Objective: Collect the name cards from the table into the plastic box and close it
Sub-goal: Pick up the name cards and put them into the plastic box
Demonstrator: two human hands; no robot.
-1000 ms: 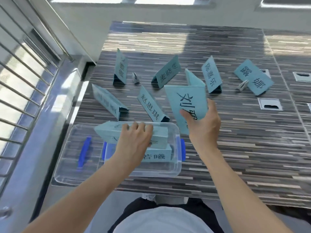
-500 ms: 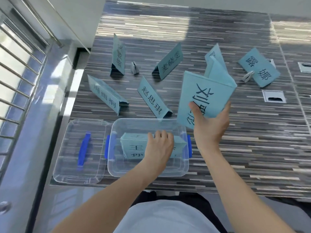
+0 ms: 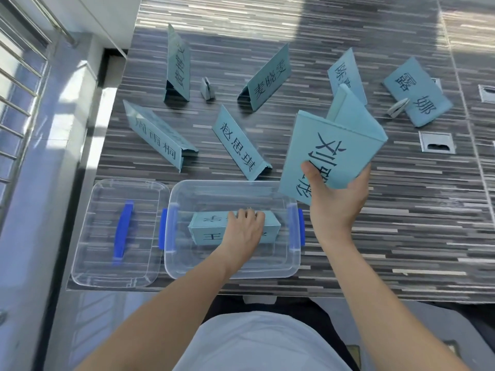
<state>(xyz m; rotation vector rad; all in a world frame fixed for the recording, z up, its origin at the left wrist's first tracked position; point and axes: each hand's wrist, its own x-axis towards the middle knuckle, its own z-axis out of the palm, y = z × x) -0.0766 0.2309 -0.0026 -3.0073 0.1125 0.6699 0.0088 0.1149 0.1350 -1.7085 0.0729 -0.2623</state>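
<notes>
- Clear plastic storage box with blue side latches (image 3: pixel 171 253): stands at the near edge of the striped dark laminate table (image 3: pixel 401 236), at 6 o'clock in the view. Lid off.
- Clear plastic lid with blue handle (image 3: pixel 88 236): lies flat on the table just beside the box, at its 9 o'clock.
- Folded light-blue paper name card in the box (image 3: pixel 206 231): lies inside the box, printed face up.
- Left hand (image 3: pixel 242 231): reaches into the box, palm down, fingers curled over the far edge of the boxed card and pressing on it.
- Right hand (image 3: pixel 337 199): raised above the table at the box's 2 o'clock, thumb on the printed face and fingers behind, pinching a large folded light-blue name card (image 3: pixel 329 148) held tilted in the air.
- Loose light-blue tent name cards on the table, beyond the box:
- one at 10 o'clock (image 3: pixel 158 135), lying on its side;
- one at 12 o'clock (image 3: pixel 238 145), nearest the box;
- one at 11 o'clock, far (image 3: pixel 178 65), upright;
- one at 12 o'clock, far (image 3: pixel 267 79);
- one at 1 o'clock (image 3: pixel 345 73), partly hidden by the held card;
- one at 2 o'clock (image 3: pixel 417 92), lying flat.
- Two small grey clips: one (image 3: pixel 207 88) between the far cards, one (image 3: pixel 397 107) touching the flat card.
- Metal cable grommet plate (image 3: pixel 436 141): set in the table at 3 o'clock.
</notes>
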